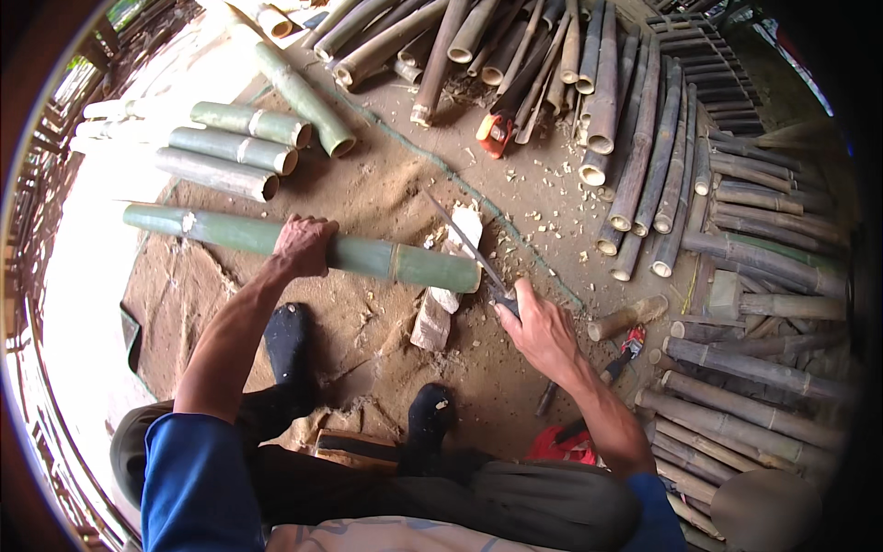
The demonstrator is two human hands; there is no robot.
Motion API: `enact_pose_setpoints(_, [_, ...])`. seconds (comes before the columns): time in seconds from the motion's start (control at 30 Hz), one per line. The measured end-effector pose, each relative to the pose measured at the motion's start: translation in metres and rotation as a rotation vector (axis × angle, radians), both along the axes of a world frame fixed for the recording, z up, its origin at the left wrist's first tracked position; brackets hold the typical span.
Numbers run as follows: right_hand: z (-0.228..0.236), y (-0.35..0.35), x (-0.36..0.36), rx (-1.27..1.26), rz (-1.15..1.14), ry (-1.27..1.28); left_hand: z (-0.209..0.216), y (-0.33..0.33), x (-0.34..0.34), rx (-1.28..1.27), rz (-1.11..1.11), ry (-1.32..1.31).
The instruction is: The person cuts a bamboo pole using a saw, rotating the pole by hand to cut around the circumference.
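Note:
A thick green bamboo pole (363, 253) lies crosswise in front of me, its cut right end resting over a pale wooden block (432, 322). My left hand (306, 246) is closed over the pole near its middle. In my right hand (543, 327) is the dark handle of a knife (467, 239) with a long, narrow blade. The blade slants up and to the left, just beyond the pole's right end; whether it touches the bamboo I cannot tell. Wood chips lie on the ground past the block.
Several short green bamboo pieces (230, 150) lie at the far left beside a longer green pole (299, 92). Stacks of brown bamboo (635, 156) line the far and right sides. An orange-handled tool (494, 133), a red-and-black tool (633, 342) and a red object (559, 445) lie on the ground.

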State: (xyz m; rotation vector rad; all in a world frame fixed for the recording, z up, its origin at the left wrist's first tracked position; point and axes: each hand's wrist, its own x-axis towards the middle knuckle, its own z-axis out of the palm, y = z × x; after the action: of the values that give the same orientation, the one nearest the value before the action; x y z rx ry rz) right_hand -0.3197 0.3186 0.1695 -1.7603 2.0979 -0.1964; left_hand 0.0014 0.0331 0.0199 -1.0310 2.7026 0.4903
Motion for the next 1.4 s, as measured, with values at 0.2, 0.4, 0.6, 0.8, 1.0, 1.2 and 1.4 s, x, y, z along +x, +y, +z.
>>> enact_pose_setpoints(0.2, [-0.045,0.028,-0.037,-0.033,0.080,0.052,-0.002,0.004,-0.006,-0.014,-0.029,0.060])
enact_pose_setpoints(0.4, [0.010,-0.005,-0.005,-0.084,0.041,0.046,-0.014,0.003,0.008,-0.021,0.020,0.114])
enact_pose_setpoints(0.6, [-0.036,0.018,-0.035,0.037,0.085,0.099,-0.026,0.017,0.006,-0.192,0.029,0.249])
enact_pose_setpoints(0.8, [-0.004,0.007,-0.023,0.029,0.054,0.175,-0.039,0.032,0.019,-0.338,0.060,0.356])
enact_pose_setpoints(1.0, [-0.028,0.021,-0.023,0.048,0.079,0.130,-0.044,0.042,0.011,-0.437,0.090,0.397])
enact_pose_setpoints(1.2, [0.021,0.005,-0.008,-0.006,0.023,0.162,-0.003,0.023,0.000,-0.148,0.035,0.116])
enact_pose_setpoints(1.4, [-0.011,0.009,-0.020,0.053,0.005,0.097,0.002,-0.017,-0.016,0.215,-0.010,-0.172])
